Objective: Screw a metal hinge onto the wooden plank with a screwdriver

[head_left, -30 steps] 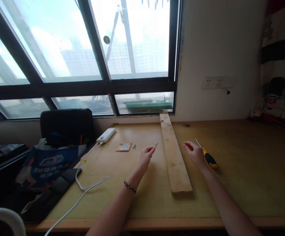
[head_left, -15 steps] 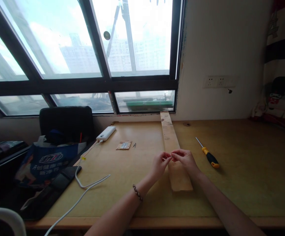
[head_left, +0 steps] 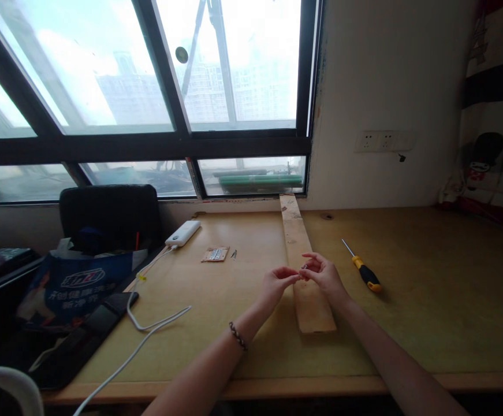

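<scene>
while both hands (head_left: 276, 286) (head_left: 325, 282) tightly pinch a tiny blurred object (head_left: 304, 267), the pale board (head_left: 314, 312) shows dark smudges.

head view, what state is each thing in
left hand: thumb and finger pinched, near the right hand's fingertips
right hand: fingers curled; what it holds is too small to tell
wooden plank: lying flat, beneath the hands
screwdriver: lying down, untouched
white power bank: lying flat, plugged into the cable
white cable: slack, bent
metal plate: lying on a brown backing
black chair: upright
</scene>
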Demonstrator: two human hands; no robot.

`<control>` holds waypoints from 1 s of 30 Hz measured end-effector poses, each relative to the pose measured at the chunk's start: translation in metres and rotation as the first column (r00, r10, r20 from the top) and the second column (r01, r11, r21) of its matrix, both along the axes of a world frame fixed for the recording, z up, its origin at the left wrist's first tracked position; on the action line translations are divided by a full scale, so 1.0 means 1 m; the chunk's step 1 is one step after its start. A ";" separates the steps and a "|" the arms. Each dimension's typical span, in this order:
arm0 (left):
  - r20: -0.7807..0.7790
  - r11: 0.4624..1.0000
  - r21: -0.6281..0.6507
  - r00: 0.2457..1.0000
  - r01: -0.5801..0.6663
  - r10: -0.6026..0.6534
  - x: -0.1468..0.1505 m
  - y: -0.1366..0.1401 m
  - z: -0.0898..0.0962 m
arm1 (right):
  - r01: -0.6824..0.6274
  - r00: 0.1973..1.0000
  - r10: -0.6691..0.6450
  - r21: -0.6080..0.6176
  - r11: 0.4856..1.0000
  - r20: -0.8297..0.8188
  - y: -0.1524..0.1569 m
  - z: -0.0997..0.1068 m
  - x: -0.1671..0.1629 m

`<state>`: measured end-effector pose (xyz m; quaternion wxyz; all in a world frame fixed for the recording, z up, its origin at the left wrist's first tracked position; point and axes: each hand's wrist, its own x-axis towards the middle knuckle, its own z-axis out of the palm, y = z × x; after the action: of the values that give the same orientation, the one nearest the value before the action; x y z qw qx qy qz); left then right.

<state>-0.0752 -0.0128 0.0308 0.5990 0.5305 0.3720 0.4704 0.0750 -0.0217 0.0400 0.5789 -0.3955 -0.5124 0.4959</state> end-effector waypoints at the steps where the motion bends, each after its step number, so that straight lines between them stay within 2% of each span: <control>1: 0.001 1.000 -0.001 1.000 -0.010 0.010 0.000 0.000 0.001 | 0.002 1.000 -0.002 -0.001 1.000 0.021 0.000 0.000 0.000; 6: 0.006 0.999 -0.018 0.999 -0.034 0.034 0.000 -0.003 0.006 | -0.019 0.996 0.019 0.002 1.000 0.088 -0.002 0.001 -0.001; 12: -0.057 0.998 -0.049 0.997 -0.048 0.046 -0.003 -0.002 0.003 | -0.088 0.996 0.088 -0.006 0.996 0.028 -0.007 0.005 -0.004; 17: -0.032 0.997 -0.078 0.999 0.011 -0.013 -0.002 -0.001 0.000 | -0.119 0.993 0.119 -0.001 0.993 0.002 -0.010 0.008 -0.004; 23: 0.016 0.993 -0.028 0.993 0.115 -0.114 0.000 -0.006 0.004 | -0.116 0.993 0.116 -0.004 0.993 -0.011 -0.009 0.007 -0.005; 30: 0.033 0.997 -0.007 0.997 0.073 -0.073 0.000 -0.004 -0.001 | -0.163 0.987 0.163 -0.045 0.986 0.002 -0.011 0.010 -0.005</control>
<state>-0.0754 -0.0169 0.0293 0.6241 0.5334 0.3445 0.4553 0.0703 -0.0332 0.0505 0.5260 -0.3663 -0.5335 0.5518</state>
